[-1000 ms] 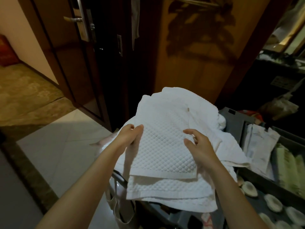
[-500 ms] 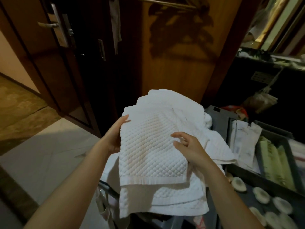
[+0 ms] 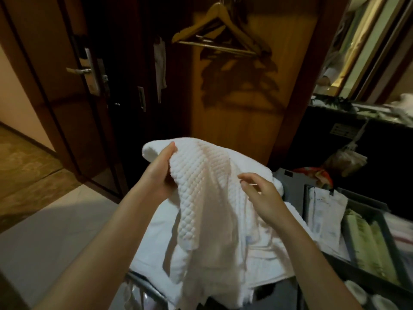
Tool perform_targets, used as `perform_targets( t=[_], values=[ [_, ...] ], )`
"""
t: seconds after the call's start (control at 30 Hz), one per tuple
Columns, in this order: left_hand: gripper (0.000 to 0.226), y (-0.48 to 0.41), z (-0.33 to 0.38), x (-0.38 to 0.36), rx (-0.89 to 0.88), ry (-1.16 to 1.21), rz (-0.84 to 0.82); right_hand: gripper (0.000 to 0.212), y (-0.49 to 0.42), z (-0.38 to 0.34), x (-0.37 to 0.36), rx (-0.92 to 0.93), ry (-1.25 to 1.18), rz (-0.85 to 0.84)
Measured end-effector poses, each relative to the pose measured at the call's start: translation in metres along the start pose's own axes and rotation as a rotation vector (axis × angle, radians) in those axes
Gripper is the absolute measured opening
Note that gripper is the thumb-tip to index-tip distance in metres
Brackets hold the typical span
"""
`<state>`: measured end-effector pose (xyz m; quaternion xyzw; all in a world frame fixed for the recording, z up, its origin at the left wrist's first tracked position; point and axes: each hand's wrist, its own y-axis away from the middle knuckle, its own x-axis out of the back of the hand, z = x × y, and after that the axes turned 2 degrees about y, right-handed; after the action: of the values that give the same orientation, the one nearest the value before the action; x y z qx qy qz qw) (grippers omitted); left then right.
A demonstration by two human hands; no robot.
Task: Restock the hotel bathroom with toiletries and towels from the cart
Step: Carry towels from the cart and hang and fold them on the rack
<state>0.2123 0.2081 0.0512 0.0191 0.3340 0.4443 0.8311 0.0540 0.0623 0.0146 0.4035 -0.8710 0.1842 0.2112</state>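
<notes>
Only your left grip (image 3: 159,175) pinches the waffle towel (image 3: 205,198) at its top edge, right grip (image 3: 262,194) open just beside it, so the drape below could drag the towel stack (image 3: 152,240) off the cart (image 3: 292,189).

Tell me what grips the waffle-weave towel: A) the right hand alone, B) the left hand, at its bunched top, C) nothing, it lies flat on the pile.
B: the left hand curls round the top of the waffle-weave towel, which hangs down from it, while the right hand hovers open beside it.
</notes>
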Motion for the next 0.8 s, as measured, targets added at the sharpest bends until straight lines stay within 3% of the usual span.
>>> perform_targets(
  t=[0.2,0.37,0.43,0.5,0.57,0.8],
  values=[
    [0.037,0.01,0.028,-0.025,-0.301,0.265,-0.049,0.028,-0.007,-0.057,0.001,0.181,-0.366,0.07],
    [0.052,0.011,0.026,-0.034,-0.293,0.434,-0.03,0.035,-0.006,-0.081,-0.007,0.145,-0.453,0.17],
    [0.055,0.007,0.024,-0.032,-0.283,0.505,-0.032,0.045,-0.001,-0.079,-0.016,0.042,-0.478,0.043],
    [0.055,0.003,0.021,-0.029,-0.279,0.556,-0.033,0.062,0.001,-0.074,-0.028,-0.146,-0.522,-0.253],
    [0.056,0.001,0.016,-0.027,-0.26,0.56,-0.054,0.07,-0.003,-0.065,-0.039,-0.292,-0.624,-0.429],
    [0.052,0.008,-0.008,-0.025,-0.2,0.381,-0.137,0.078,-0.024,-0.056,-0.064,-0.372,-1.14,-0.552]
  ],
)
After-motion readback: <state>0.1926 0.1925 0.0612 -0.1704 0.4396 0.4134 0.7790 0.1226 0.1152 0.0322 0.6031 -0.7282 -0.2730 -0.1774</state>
